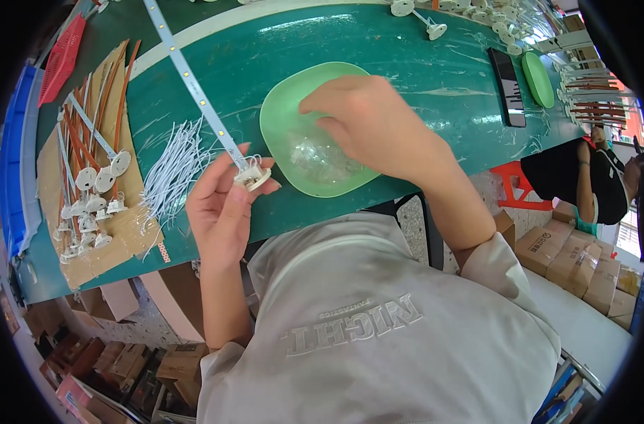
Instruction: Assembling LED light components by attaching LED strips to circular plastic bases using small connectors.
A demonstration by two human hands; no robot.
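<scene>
Head view, from the left: a loose bundle of white wires lay on the green counter, and just beside it the left hand pinched the round white end piece of an LED strip (the strip's long axis slanted away from the person, up and to the left). Just right of that end piece sat the green bowl, its clear small pieces nearer the right hand, which hovered over them, visible fingertips slightly parted with nothing seen between.
</scene>
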